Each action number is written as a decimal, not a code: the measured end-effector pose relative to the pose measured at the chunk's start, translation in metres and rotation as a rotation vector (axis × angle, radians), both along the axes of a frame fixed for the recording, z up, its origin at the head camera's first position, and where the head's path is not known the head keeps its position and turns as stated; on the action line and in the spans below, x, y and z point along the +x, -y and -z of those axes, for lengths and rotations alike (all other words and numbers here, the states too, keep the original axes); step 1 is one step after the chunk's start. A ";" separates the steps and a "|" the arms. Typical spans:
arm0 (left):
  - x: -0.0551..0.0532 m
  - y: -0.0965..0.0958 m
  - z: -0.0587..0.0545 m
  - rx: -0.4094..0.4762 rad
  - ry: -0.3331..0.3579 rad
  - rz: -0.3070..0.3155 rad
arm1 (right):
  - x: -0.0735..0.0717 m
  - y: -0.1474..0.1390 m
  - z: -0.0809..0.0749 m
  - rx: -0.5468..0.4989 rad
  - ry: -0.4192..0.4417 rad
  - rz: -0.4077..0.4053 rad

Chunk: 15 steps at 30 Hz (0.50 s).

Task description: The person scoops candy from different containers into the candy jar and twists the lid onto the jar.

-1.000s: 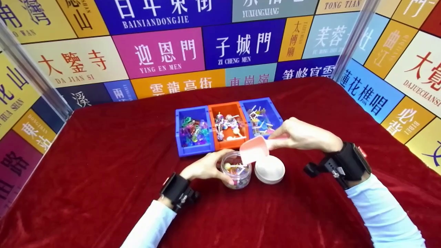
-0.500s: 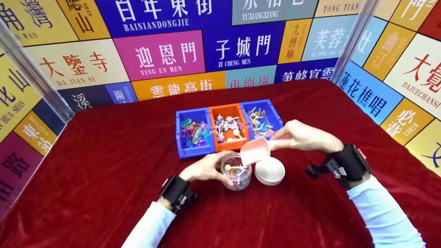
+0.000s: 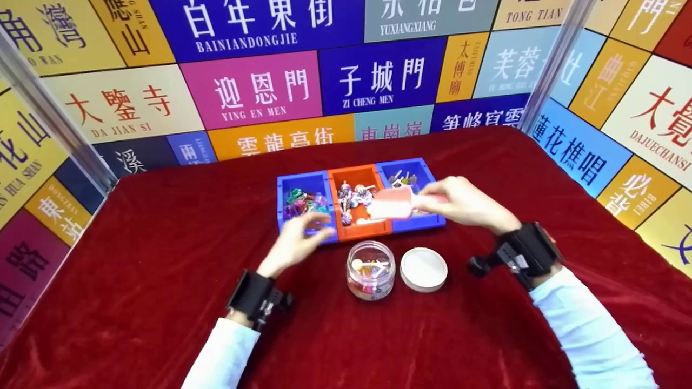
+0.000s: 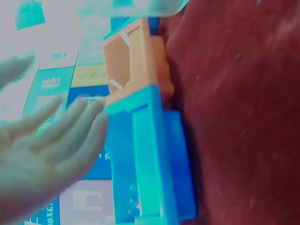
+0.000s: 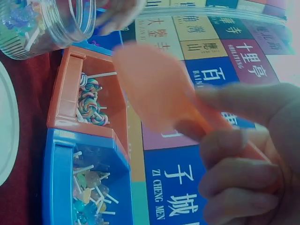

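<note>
1. Head view, clock read from the clear jar (image 3: 370,293): the jar stands upright and open on a red velvet cloth (image 3: 162,270), candies inside, with a round white lid (image 3: 424,269) lying just beside it at three o'clock.
2. At two o'clock, a person's right hand (image 3: 459,202) grips a pink scoop (image 3: 392,202), its blade held above the orange bin (image 3: 365,232) and the right blue bin (image 3: 424,222), which sit at twelve and one o'clock.
3. At ten o'clock, the left hand (image 3: 300,240), thumb and fingers apart, is poised by the left blue bin (image 3: 305,179) and its gem-like candies (image 3: 308,204); whether hand and bin touch cannot be told.
4. Left wrist view, clock read from the centre: the blurred left hand occupies nine o'clock, fingers loosely stretched; the bins run from twelve toward six, cloth at three.
5. Right wrist view, read likewise: the right hand's fingers curl round the scoop's handle at four o'clock. The jar appears at eleven, the lid's edge at nine; swirl lollipops (image 5: 92,105) fill the orange bin, white-stick lollipops (image 5: 96,194) the right blue bin at seven.
</note>
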<state>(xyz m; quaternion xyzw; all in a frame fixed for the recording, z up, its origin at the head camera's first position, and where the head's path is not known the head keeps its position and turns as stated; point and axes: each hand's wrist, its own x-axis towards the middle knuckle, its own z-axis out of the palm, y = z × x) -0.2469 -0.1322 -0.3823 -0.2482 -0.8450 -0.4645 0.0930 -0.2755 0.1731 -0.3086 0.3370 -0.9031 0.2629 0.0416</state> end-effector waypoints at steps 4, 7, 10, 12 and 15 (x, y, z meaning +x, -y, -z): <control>-0.005 0.008 -0.001 0.058 -0.173 -0.273 | -0.007 0.019 0.004 0.042 -0.090 0.048; -0.007 0.014 -0.001 0.054 -0.222 -0.448 | -0.012 0.035 0.010 0.085 -0.120 0.082; -0.009 0.020 0.001 0.022 -0.165 -0.558 | -0.017 0.050 0.015 0.132 -0.128 0.126; -0.010 0.023 0.003 -0.002 -0.093 -0.595 | -0.019 0.060 0.018 0.163 -0.127 0.159; -0.014 0.028 0.008 -0.052 0.015 -0.615 | -0.023 0.075 0.021 0.204 -0.122 0.203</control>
